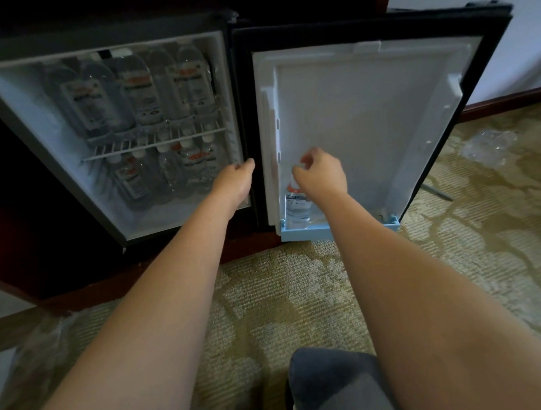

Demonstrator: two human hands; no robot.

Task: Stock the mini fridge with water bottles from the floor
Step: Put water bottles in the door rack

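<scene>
The mini fridge [19, 103] stands open, with several water bottles [135, 89] on its wire shelf and several more [166, 173] below it. The door [368, 110] is swung out to the right. One water bottle [298, 208] stands upright at the left end of the door's light blue bottom shelf [312, 233]. My right hand [321, 174] is over that bottle's top, fingers curled around the neck and hiding the cap. My left hand [234, 181] hovers at the fridge's right front edge near the hinge, loosely curled and holding nothing.
Patterned beige carpet [284, 292] covers the floor. Crumpled clear plastic wrap [489, 147] lies right of the door, and more plastic [41, 355] lies at the lower left. My knee in dark cloth [334, 388] is at the bottom. Dark wooden cabinet [20, 226] surrounds the fridge.
</scene>
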